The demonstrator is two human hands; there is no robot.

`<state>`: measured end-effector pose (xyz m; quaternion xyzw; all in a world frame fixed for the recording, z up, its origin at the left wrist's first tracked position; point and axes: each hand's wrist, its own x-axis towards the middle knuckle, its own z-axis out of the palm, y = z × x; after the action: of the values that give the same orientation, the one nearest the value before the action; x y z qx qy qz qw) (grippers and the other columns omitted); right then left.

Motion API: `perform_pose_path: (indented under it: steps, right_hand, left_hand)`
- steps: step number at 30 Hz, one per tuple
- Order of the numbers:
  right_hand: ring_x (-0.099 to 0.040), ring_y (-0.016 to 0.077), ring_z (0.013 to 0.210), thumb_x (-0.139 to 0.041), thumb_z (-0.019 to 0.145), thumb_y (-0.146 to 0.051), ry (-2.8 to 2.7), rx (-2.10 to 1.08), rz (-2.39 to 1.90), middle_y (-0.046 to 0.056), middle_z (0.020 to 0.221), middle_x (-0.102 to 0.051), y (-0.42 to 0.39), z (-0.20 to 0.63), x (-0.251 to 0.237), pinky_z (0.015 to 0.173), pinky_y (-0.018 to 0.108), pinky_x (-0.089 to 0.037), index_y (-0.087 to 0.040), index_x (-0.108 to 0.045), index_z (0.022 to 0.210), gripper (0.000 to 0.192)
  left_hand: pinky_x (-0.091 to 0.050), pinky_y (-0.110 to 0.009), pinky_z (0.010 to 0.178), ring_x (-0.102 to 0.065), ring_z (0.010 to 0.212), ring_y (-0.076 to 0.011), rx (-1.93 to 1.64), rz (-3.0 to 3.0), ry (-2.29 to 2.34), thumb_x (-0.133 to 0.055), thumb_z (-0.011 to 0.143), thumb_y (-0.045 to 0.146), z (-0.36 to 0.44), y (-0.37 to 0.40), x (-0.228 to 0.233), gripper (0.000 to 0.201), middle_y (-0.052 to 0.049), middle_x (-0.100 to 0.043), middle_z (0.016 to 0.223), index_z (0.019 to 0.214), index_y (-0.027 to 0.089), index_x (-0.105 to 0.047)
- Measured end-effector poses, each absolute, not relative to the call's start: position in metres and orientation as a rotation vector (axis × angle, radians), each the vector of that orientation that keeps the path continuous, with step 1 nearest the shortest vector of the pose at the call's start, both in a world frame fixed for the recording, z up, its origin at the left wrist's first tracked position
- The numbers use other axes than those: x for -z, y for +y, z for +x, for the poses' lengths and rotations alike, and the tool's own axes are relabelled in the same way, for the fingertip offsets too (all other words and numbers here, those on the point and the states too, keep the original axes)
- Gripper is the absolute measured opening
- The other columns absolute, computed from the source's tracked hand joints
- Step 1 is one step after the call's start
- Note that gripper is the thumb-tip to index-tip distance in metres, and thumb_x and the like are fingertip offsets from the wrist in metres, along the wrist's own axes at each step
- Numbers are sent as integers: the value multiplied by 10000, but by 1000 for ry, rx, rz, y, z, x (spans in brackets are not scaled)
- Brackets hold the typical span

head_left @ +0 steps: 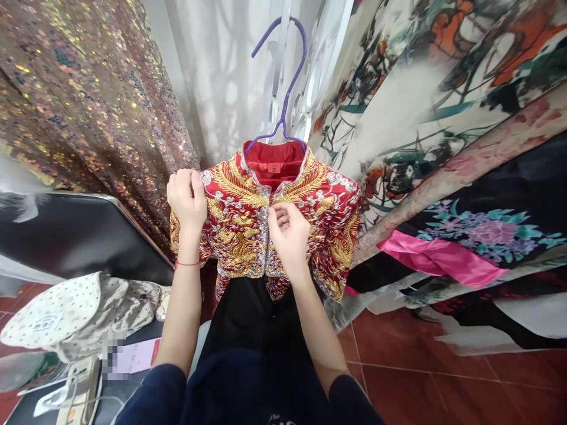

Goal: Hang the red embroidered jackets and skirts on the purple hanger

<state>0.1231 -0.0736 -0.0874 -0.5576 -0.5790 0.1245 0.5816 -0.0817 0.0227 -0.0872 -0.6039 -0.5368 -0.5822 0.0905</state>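
Observation:
A red jacket (pixel 241 236) with dense gold and silver embroidery hangs upright in front of me on a purple hanger (pixel 283 112). Its stand collar is open at the top, showing a red lining and a small size label (pixel 274 168). My left hand (pixel 186 198) is closed over the jacket's shoulder at the left, fingertips hidden behind it. At the front closure, just below the collar, my right hand (pixel 289 230) pinches the edge of the jacket; any small fastener between thumb and finger is too small to make out. Below the closure the front halves part slightly.
Sequined fabric (pixel 101 77) hangs at the left, and printed garments (pixel 443 77) hang at the right. A black chair (pixel 80 230) at lower left bears a dotted cloth hat (pixel 57 313), a pink card (pixel 133 357) and a cable. Red tiles (pixel 407 372) cover the floor.

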Motion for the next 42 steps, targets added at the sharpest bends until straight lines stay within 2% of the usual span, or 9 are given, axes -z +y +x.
perform_pose_path:
  steps: [4,9,15,20,28,31,36,42]
  right_hand:
    - [-579,115,579,-622,872,-398,-1195,-710,-1196,-7,738,-649,-64,113,88,576,273,-472,-217,-633,880,181]
    - [-593,109,533,-685,813,-413,-1054,-922,-1059,-32,665,-661,-64,120,87,534,254,-461,-209,-626,916,236]
    - [-563,90,501,-696,775,-405,-891,-1225,-911,11,804,-753,-73,123,86,496,261,-386,-208,-646,1115,397]
    - [-528,86,509,-686,768,-394,-845,-1253,-872,15,816,-751,-78,118,81,517,271,-382,-191,-634,1164,448]
    - [-519,82,490,-687,760,-357,-813,-1253,-825,-47,682,-653,-74,119,83,498,262,-359,-209,-609,1040,327]
    - [-513,76,482,-692,771,-364,-822,-1236,-810,-56,668,-635,-72,120,83,488,259,-351,-210,-617,1049,327]
    - [-501,86,456,-697,786,-453,-878,-1238,-895,-55,612,-622,-66,121,83,458,260,-346,-221,-644,1027,339]
    - [-542,100,490,-570,885,-638,-998,-1286,-961,-7,576,-610,-55,119,81,441,262,-317,-197,-731,928,471]
  left_hand:
    - [-436,-425,896,-584,897,-246,1692,-1833,-1597,-325,1030,457,-83,19,87,434,-92,-597,860,801,199,-589]
    - [-423,-425,898,-574,888,-243,1728,-1844,-1582,-346,1024,447,-84,21,88,409,-86,-588,854,801,204,-587]
    - [-413,-434,911,-578,909,-252,1769,-1845,-1567,-359,1021,441,-83,22,89,393,-93,-596,873,816,203,-594]
    - [-417,-443,927,-587,929,-256,1762,-1852,-1577,-372,1022,418,-84,21,89,382,-96,-603,881,818,199,-609]
    - [-423,-434,916,-591,920,-251,1747,-1852,-1567,-356,1026,441,-84,20,89,401,-94,-607,884,826,199,-605]
    - [-431,-435,901,-593,909,-253,1724,-1846,-1558,-334,1029,440,-84,20,89,420,-98,-609,876,826,198,-610]
    - [-437,-438,921,-599,921,-252,1739,-1831,-1584,-348,1027,466,-83,19,88,434,-90,-606,863,811,202,-617]
    - [-433,-451,935,-592,921,-254,1753,-1851,-1592,-372,1021,443,-83,17,87,403,-91,-613,871,819,202,-624]
